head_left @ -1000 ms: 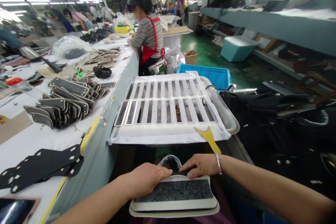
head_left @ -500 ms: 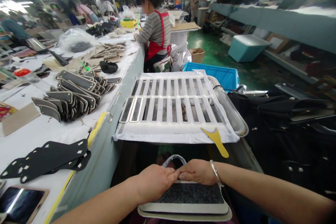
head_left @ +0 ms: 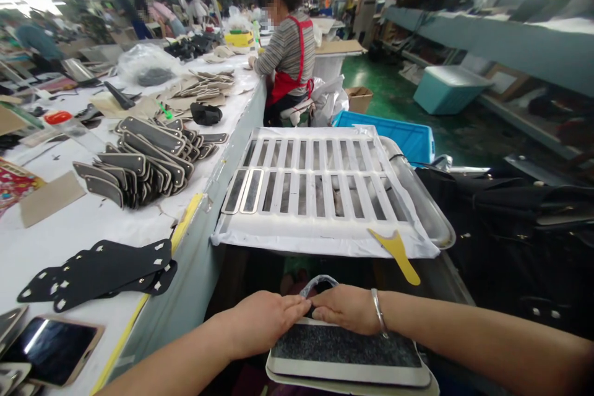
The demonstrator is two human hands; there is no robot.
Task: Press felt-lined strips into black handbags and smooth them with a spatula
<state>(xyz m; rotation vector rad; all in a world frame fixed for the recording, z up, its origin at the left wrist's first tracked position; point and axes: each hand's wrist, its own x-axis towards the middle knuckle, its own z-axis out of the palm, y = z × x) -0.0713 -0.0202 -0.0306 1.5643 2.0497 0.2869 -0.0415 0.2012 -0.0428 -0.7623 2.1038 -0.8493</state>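
Low in the view is a handbag (head_left: pixel 346 346) with a dark speckled panel, a cream border and a looped handle (head_left: pixel 320 279) wrapped in clear film. My left hand (head_left: pixel 264 322) is closed over its top edge, fingers straight and close together, the thumb hidden. From the other side my right hand (head_left: pixel 346 309), with a silver bangle (head_left: pixel 378 312) at the wrist, bends its fingers over the same edge. The fingertips of both hands meet just below the handle. What lies under the palms is hidden.
Ahead stands a white slotted rack (head_left: pixel 320 232) with two cream-framed panels (head_left: pixel 250 192) and a yellow scraper-like piece (head_left: pixel 399 257). Stacked grey pieces (head_left: pixel 143 164), black straps (head_left: pixel 111 272) and a phone (head_left: pixel 53 349) lie on the left table. A seated co-worker (head_left: pixel 290 52) is beyond; black bags (head_left: pixel 524 198) are at right.
The whole scene has shifted slightly right in view. The handbag has moved a little right and lower under my hands, which stay at its top edge.
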